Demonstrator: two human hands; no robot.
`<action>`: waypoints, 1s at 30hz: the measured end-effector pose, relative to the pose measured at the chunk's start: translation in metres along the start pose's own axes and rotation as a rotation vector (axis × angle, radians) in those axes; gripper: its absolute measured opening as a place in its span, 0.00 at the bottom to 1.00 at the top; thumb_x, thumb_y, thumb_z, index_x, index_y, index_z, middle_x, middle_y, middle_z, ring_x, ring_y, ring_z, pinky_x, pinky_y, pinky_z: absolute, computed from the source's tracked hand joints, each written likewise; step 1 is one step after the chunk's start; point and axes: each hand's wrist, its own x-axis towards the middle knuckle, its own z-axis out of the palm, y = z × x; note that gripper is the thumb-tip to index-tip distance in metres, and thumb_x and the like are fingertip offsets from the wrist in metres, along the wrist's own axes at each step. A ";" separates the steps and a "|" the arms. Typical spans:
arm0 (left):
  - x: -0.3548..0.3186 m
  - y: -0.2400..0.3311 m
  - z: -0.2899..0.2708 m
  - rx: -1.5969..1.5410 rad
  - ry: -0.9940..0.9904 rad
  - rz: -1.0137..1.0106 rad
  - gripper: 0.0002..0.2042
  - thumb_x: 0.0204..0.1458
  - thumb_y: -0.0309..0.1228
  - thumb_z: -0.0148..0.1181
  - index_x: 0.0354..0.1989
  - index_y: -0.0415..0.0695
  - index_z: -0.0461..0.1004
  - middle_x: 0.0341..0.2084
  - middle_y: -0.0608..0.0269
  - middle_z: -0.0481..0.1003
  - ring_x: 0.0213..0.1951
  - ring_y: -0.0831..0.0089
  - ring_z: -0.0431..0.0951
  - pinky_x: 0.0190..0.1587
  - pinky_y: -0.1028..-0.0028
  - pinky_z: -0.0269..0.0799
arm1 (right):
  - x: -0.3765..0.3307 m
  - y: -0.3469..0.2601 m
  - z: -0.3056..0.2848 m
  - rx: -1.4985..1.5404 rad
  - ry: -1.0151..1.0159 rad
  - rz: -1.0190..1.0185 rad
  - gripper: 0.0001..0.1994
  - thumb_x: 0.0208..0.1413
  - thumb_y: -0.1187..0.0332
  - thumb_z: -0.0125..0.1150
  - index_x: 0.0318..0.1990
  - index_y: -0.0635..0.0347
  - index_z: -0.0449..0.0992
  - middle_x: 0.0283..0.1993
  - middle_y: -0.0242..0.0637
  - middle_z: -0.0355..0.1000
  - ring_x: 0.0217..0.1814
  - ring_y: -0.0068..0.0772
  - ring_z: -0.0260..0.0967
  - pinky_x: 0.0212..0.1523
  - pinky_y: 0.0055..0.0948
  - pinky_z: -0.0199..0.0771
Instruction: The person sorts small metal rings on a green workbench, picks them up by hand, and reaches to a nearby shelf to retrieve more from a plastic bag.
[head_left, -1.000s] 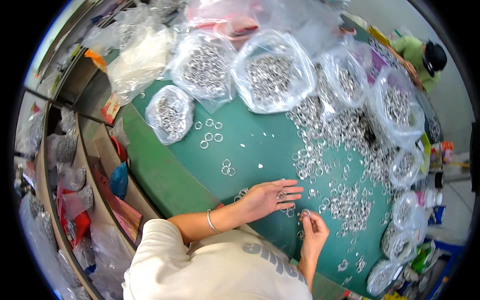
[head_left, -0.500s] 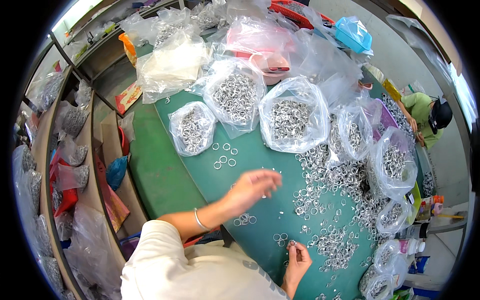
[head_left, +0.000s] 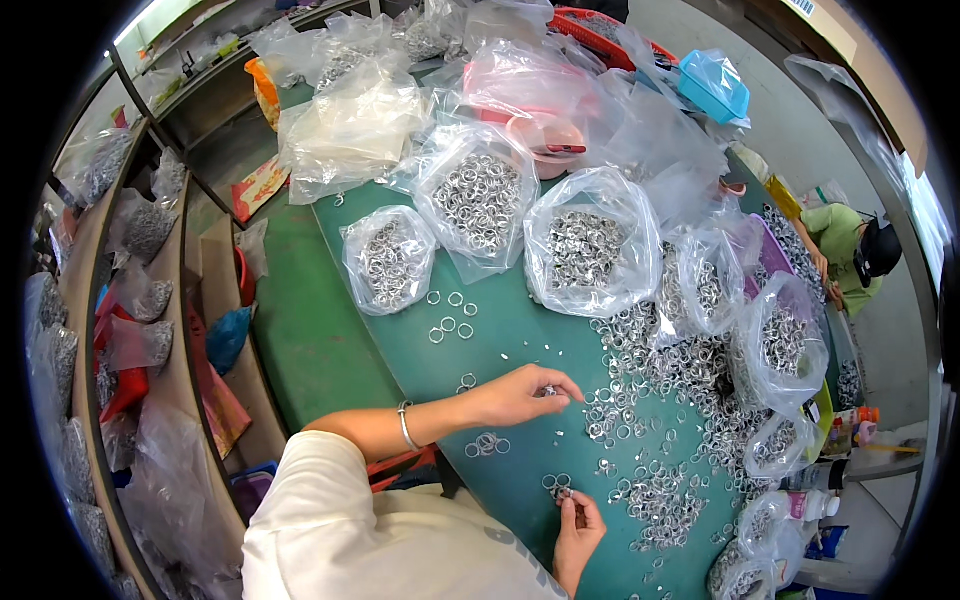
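My left hand (head_left: 522, 394), with a bangle on its wrist, hovers over the green tabletop (head_left: 425, 370) just left of the ring pile. Its fingers are curled around small silver metal pieces (head_left: 548, 392), whose exact shape is partly hidden. Lower down, my right hand (head_left: 579, 528) pinches a small metal ring (head_left: 565, 494) between thumb and fingertips, beside a little cluster of rings (head_left: 551, 482). Loose silver rings (head_left: 660, 505) spread to the right of it. Another small group of rings (head_left: 487, 446) lies below my left forearm.
Open plastic bags full of rings (head_left: 588, 250) line the far side, with a large loose ring heap (head_left: 690, 375) to the right. Several single rings (head_left: 450, 324) lie near the left edge. Shelves (head_left: 165, 330) stand at left; a person in green (head_left: 840, 250) works at far right.
My left hand has come down and right toward the ring pile, its fingers now curled around metal pieces. My right hand has shifted slightly left to the small ring cluster.
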 end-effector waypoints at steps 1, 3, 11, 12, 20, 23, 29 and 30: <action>0.000 -0.002 0.001 0.006 0.002 0.010 0.14 0.57 0.29 0.51 0.52 0.43 0.70 0.31 0.70 0.69 0.32 0.82 0.67 0.36 0.79 0.65 | 0.001 0.000 0.000 -0.005 0.003 -0.008 0.07 0.54 0.83 0.53 0.40 0.71 0.74 0.39 0.38 0.71 0.39 0.24 0.69 0.42 0.21 0.69; -0.002 -0.004 0.002 0.018 0.010 0.030 0.15 0.56 0.25 0.50 0.52 0.43 0.69 0.32 0.69 0.68 0.32 0.81 0.66 0.37 0.78 0.65 | 0.002 0.001 0.000 -0.018 0.000 -0.018 0.07 0.54 0.83 0.53 0.40 0.71 0.74 0.39 0.38 0.71 0.39 0.24 0.69 0.42 0.21 0.69; 0.011 0.022 -0.015 -0.251 0.046 -0.082 0.20 0.48 0.17 0.42 0.50 0.41 0.68 0.32 0.69 0.68 0.28 0.83 0.66 0.29 0.82 0.64 | -0.001 0.006 0.004 -0.015 0.007 -0.025 0.06 0.53 0.82 0.54 0.39 0.71 0.74 0.38 0.37 0.71 0.37 0.23 0.66 0.41 0.20 0.66; 0.023 0.034 -0.023 -0.253 0.103 -0.016 0.19 0.48 0.18 0.42 0.50 0.41 0.69 0.31 0.69 0.68 0.27 0.83 0.66 0.28 0.83 0.64 | 0.002 0.007 0.001 -0.074 -0.009 -0.055 0.06 0.54 0.82 0.54 0.39 0.71 0.74 0.37 0.37 0.71 0.38 0.23 0.67 0.42 0.20 0.66; 0.131 0.048 -0.077 0.754 0.801 0.636 0.21 0.41 0.15 0.47 0.48 0.38 0.68 0.46 0.45 0.67 0.53 0.51 0.65 0.59 0.62 0.57 | 0.006 -0.008 -0.014 -0.177 0.123 -0.201 0.05 0.49 0.82 0.59 0.35 0.69 0.76 0.38 0.38 0.73 0.34 0.22 0.66 0.36 0.19 0.67; 0.100 0.047 -0.018 0.606 0.534 0.681 0.16 0.46 0.17 0.49 0.46 0.39 0.69 0.43 0.52 0.70 0.51 0.57 0.68 0.55 0.65 0.61 | 0.007 -0.007 -0.029 -0.208 0.208 -0.202 0.05 0.49 0.82 0.59 0.34 0.68 0.76 0.38 0.38 0.73 0.34 0.21 0.66 0.35 0.19 0.67; 0.015 -0.018 0.072 -0.395 -0.465 -0.510 0.19 0.62 0.36 0.47 0.56 0.38 0.63 0.46 0.63 0.70 0.47 0.75 0.71 0.47 0.74 0.70 | 0.031 -0.027 -0.012 -0.618 0.078 -0.502 0.09 0.41 0.78 0.66 0.33 0.63 0.78 0.36 0.38 0.72 0.40 0.39 0.67 0.43 0.33 0.65; 0.010 -0.025 0.077 -0.530 -0.414 -0.576 0.17 0.62 0.35 0.47 0.55 0.37 0.65 0.45 0.63 0.70 0.46 0.75 0.71 0.45 0.74 0.70 | 0.036 -0.031 -0.013 -0.665 0.030 -0.532 0.08 0.41 0.78 0.66 0.33 0.63 0.78 0.37 0.38 0.71 0.41 0.40 0.66 0.44 0.34 0.64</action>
